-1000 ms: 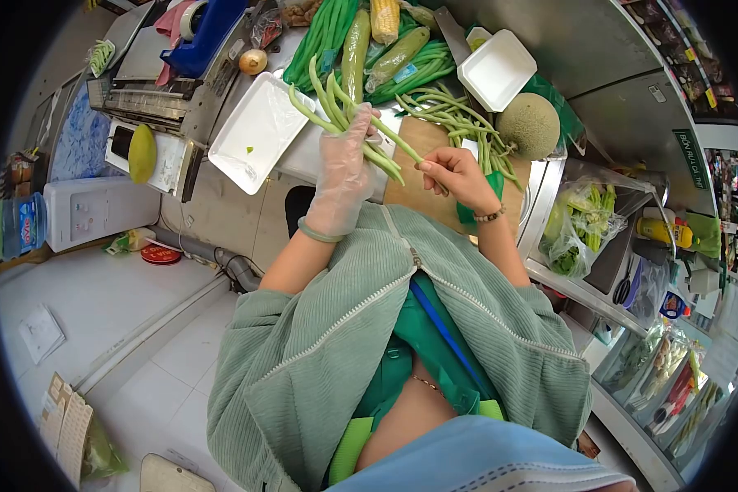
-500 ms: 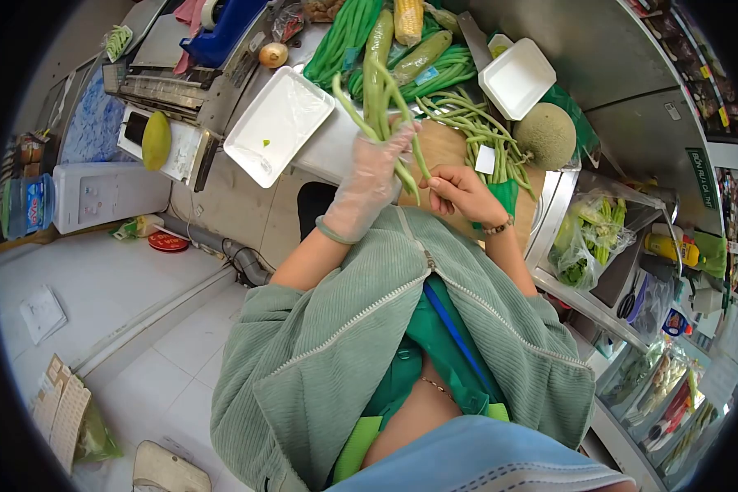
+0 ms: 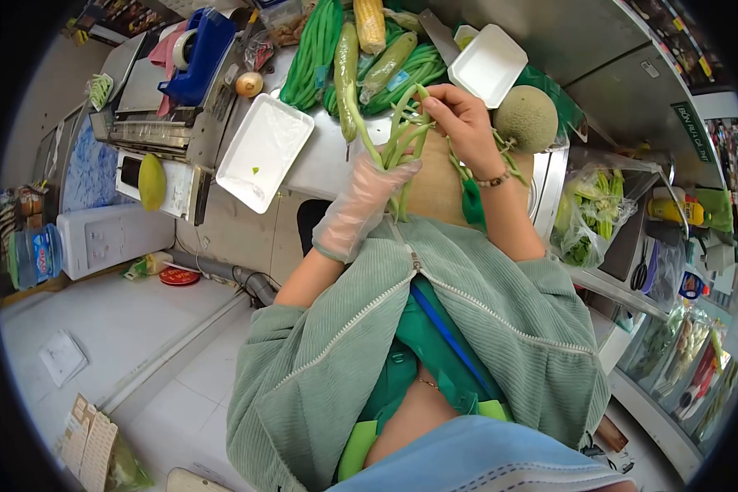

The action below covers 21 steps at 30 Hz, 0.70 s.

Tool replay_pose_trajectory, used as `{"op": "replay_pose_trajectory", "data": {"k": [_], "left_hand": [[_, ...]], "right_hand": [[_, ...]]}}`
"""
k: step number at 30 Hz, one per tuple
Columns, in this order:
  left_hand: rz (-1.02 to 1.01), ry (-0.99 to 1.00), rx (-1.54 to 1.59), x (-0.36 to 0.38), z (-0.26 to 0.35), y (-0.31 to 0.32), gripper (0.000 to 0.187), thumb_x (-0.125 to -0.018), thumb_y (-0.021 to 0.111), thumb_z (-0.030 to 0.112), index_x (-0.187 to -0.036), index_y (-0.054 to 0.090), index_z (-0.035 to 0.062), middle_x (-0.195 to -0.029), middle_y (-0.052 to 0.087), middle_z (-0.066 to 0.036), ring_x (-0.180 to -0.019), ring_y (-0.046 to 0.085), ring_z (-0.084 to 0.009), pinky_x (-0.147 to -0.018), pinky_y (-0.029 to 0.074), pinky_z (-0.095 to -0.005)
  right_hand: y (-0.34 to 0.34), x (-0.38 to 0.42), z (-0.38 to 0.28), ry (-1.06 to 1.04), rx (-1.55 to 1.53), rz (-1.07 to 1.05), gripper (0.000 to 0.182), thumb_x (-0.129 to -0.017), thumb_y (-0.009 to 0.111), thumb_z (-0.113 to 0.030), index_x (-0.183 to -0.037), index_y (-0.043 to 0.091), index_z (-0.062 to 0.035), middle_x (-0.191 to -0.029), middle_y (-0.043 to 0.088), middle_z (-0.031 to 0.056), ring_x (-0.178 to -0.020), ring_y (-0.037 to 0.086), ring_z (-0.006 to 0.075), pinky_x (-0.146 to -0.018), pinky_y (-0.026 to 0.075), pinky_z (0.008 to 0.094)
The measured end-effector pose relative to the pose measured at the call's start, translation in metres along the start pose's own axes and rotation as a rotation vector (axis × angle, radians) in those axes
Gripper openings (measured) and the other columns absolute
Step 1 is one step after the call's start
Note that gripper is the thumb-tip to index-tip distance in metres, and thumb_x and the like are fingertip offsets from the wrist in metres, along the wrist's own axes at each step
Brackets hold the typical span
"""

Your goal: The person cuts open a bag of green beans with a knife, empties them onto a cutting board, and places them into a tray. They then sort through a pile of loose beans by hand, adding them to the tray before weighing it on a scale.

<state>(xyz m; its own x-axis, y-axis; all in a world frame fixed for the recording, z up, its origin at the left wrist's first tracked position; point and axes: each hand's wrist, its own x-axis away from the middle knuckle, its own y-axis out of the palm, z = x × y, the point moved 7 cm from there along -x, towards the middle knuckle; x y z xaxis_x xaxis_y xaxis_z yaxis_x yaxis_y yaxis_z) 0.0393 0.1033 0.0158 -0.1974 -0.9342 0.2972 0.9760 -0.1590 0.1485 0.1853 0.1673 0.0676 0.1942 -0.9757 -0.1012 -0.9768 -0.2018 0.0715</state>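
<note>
In front of the jacket, my left hand (image 3: 365,193), in a clear plastic glove, is closed around a small bunch of long green beans (image 3: 406,135). Their tips point up and outward, and some ends hang below the fist. My bare right hand (image 3: 463,123) pinches the upper tip of one bean between thumb and fingers. A round wooden board (image 3: 435,189) lies beneath the hands. More loose beans (image 3: 512,164) show on it, mostly hidden by my right hand and wrist.
A white foam tray (image 3: 262,156) holds a green scrap at left. Wrapped gourds (image 3: 389,64), corn (image 3: 370,25) and green-netted bundles (image 3: 312,61) lie at the back. A metal blade (image 3: 439,37), small white tray (image 3: 490,61) and netted melon (image 3: 526,119) stand behind my right hand.
My right hand has risen from the beans' lower ends to an upper tip. My left hand still grips the bunch. The whole view has shifted slightly.
</note>
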Motion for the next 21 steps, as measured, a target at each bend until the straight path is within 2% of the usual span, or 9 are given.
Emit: {"op": "replay_pose_trajectory", "data": {"k": [5, 11, 14, 15, 18, 21], "left_hand": [[-0.072, -0.028, -0.031, 0.006, 0.006, 0.006, 0.034, -0.081, 0.075, 0.022, -0.106, 0.062, 0.0022, -0.082, 0.056, 0.001, -0.072, 0.051, -0.008, -0.063, 0.043, -0.0237], [-0.162, -0.023, -0.067, 0.0, -0.006, 0.009, 0.032, -0.081, 0.074, 0.024, -0.102, 0.063, 0.0025, -0.076, 0.054, 0.003, -0.068, 0.048, -0.0079, -0.06, 0.04, -0.0232], [-0.083, 0.037, -0.053, -0.005, -0.011, 0.002, 0.025, -0.085, 0.07, 0.021, -0.1, 0.061, 0.0028, -0.074, 0.056, 0.001, -0.065, 0.05, -0.0096, -0.059, 0.041, -0.024], [-0.036, 0.063, -0.049, -0.007, -0.012, -0.001, 0.023, -0.086, 0.069, 0.02, -0.098, 0.061, 0.003, -0.074, 0.056, 0.0, -0.065, 0.052, -0.0104, -0.059, 0.042, -0.0243], [0.026, 0.036, 0.27, -0.015, -0.019, -0.011, 0.015, -0.091, 0.062, 0.017, -0.093, 0.057, 0.0034, -0.074, 0.058, -0.004, -0.065, 0.056, -0.014, -0.059, 0.045, -0.0261], [0.051, 0.03, 0.325, -0.016, -0.017, -0.01, 0.014, -0.092, 0.06, 0.015, -0.091, 0.053, 0.004, -0.074, 0.058, -0.006, -0.065, 0.058, -0.0164, -0.06, 0.047, -0.0276]], "right_hand": [[-0.004, 0.006, 0.014, 0.036, -0.057, 0.027, 0.021, -0.094, 0.059, -0.017, -0.103, 0.065, 0.0, -0.081, 0.063, -0.0014, -0.061, 0.045, 0.0015, -0.053, 0.035, 0.0172], [-0.025, 0.011, 0.013, 0.091, -0.078, -0.003, 0.019, -0.094, 0.057, -0.016, -0.102, 0.064, -0.0002, -0.08, 0.063, -0.0004, -0.061, 0.047, 0.0031, -0.054, 0.037, 0.0184], [-0.051, 0.016, 0.001, 0.044, -0.1, 0.213, 0.017, -0.093, 0.057, -0.015, -0.1, 0.064, -0.0014, -0.08, 0.062, -0.0009, -0.062, 0.048, 0.0032, -0.054, 0.038, 0.0184], [-0.061, 0.018, 0.004, 0.001, 0.04, 0.213, 0.013, -0.091, 0.059, -0.014, -0.096, 0.065, -0.0034, -0.081, 0.063, 0.001, -0.065, 0.051, 0.0055, -0.055, 0.041, 0.0209], [-0.063, 0.031, 0.029, 0.077, 0.824, -0.128, 0.02, -0.079, 0.067, -0.013, -0.095, 0.064, -0.0002, -0.081, 0.065, 0.0093, -0.067, 0.06, 0.0197, -0.06, 0.049, 0.0305], [-0.052, 0.062, 0.078, 0.252, 1.294, -0.293, 0.019, -0.071, 0.068, -0.012, -0.084, 0.064, 0.0, -0.085, 0.062, 0.0134, -0.077, 0.061, 0.03, -0.065, 0.051, 0.0376]]}}
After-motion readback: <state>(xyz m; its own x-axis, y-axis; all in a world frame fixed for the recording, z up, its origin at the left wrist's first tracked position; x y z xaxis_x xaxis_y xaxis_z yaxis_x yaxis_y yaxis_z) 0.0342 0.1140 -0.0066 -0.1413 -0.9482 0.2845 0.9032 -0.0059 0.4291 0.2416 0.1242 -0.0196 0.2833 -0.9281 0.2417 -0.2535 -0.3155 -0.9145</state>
